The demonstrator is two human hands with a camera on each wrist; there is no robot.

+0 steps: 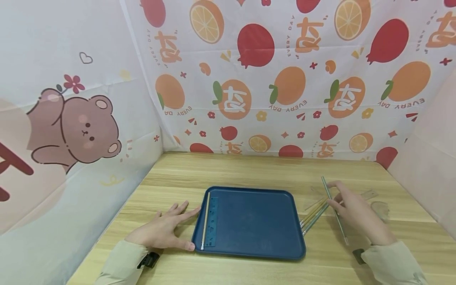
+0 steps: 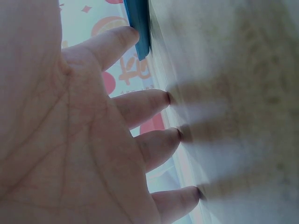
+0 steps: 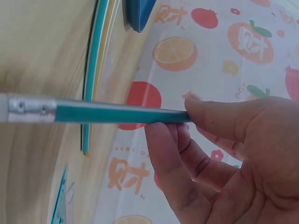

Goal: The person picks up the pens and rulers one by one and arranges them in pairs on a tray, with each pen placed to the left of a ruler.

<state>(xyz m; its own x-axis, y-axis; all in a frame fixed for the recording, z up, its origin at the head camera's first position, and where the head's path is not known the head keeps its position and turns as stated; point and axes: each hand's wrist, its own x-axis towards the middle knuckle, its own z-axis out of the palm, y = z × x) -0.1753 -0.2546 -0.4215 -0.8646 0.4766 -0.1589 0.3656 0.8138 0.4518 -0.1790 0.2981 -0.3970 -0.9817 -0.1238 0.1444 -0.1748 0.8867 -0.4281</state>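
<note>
At nine o'clock on the tray (image 1: 256,221), the left hand (image 1: 164,230) lies spread, gripping nothing; just inside lie a wooden pencil (image 1: 205,221) and blue ruler (image 1: 214,213); at three o'clock, beyond loose pencils (image 1: 315,219), the right hand (image 1: 356,209) pinches a green pencil (image 3: 107,112); the step seems to be handling it singly; bringing it trayward would call for clearing the rim.

The pencil (image 3: 100,112) in the right hand's (image 1: 350,209) grip is teal with a silvery ferrule (image 3: 32,111); just left of that grip lie yellow and teal pencils (image 1: 315,216). Farther left, the tray (image 1: 256,221) is plain navy, its ruler (image 1: 212,219) apparently blue-green. Beyond the grip, white cloth (image 1: 263,93) bears red and orange fruit.
</note>
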